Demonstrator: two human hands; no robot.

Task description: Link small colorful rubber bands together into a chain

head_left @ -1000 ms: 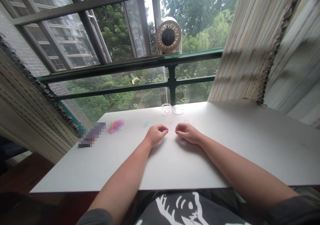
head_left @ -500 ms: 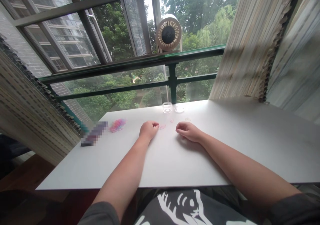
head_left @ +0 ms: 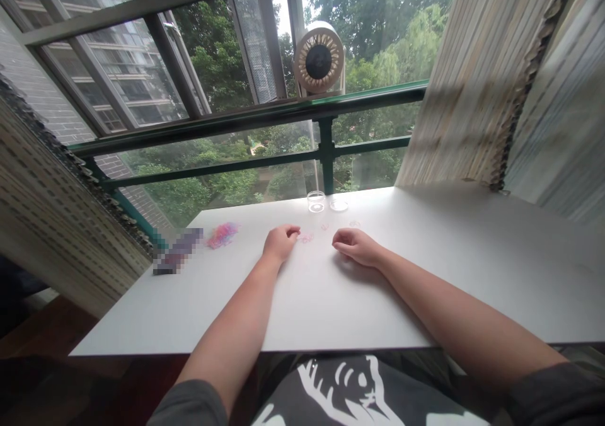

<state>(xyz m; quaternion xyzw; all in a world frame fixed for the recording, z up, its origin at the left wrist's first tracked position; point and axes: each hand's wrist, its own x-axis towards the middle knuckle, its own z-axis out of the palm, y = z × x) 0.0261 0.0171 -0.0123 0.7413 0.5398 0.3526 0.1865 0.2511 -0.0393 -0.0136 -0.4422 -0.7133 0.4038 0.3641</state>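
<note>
On the white table, my left hand (head_left: 282, 242) rests with its fingers closed. Its fingertips meet the edge of a small cluster of thin pink loops (head_left: 307, 237), like little rubber bands. Anything in that pinch is too small to make out. My right hand (head_left: 355, 247) lies a short way to the right, fingers curled in against the thumb, and what they hold, if anything, is hidden. A single pink loop (head_left: 325, 227) lies between and beyond the hands. Just past the right hand is a small group of pale loops (head_left: 355, 224).
A clear round container (head_left: 316, 203) and a clear lid (head_left: 339, 205) stand at the table's far edge. To the left lie a multicoloured pile of small loops (head_left: 223, 234) and a pixelated dark object (head_left: 179, 251). A round fan (head_left: 318, 60) sits by the window railing (head_left: 265, 115).
The view has shifted very slightly. Both hands keep nearly the same place and pose, and the things on the table have not visibly moved.
</note>
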